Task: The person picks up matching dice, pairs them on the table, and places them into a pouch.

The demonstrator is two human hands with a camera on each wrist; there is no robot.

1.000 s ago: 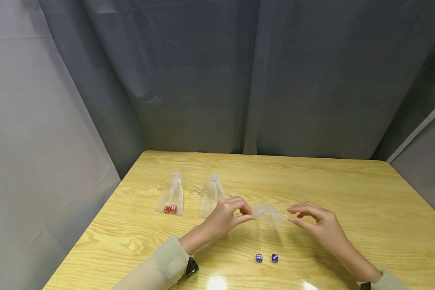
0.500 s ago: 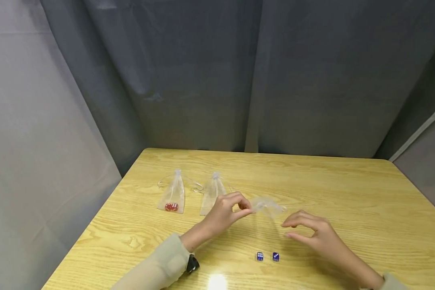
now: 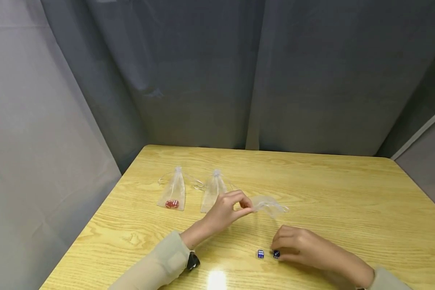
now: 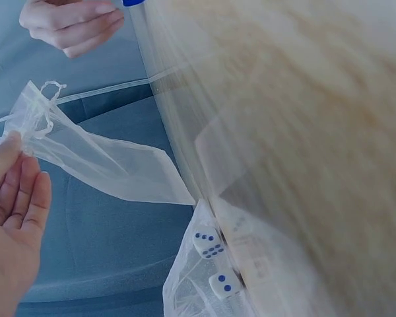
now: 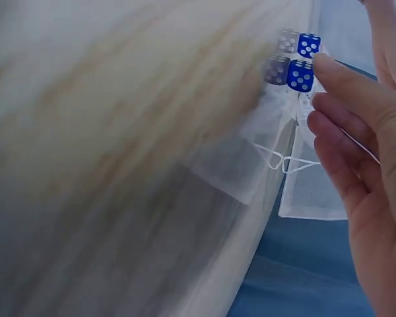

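Observation:
My left hand (image 3: pixel 226 209) pinches one end of a sheer white drawstring bag (image 3: pixel 268 204). In the left wrist view this bag (image 4: pixel 122 165) stretches away from the thumb, its cord looped near the hand. My right hand (image 3: pixel 299 245) is lowered over the table, thumb and fingers around a blue die (image 3: pixel 276 254). That die (image 5: pixel 300 76) rests on the tabletop beside the thumb tip in the right wrist view; whether it is pinched is unclear. Just left of it lies another blue die (image 3: pixel 260 254) with white pips.
A drawn-up sheer bag (image 3: pixel 174 189) with red dice lies at left. Beside it, another closed bag (image 3: pixel 213 191) is partly behind my left hand; white dice (image 4: pixel 208 243) show through a bag in the left wrist view. Grey curtains (image 3: pixel 203 80) stand behind the wooden table (image 3: pixel 348 189).
My right hand has let go of the bag's right end and come down to the right-hand blue die. My left hand keeps its pinch on the bag.

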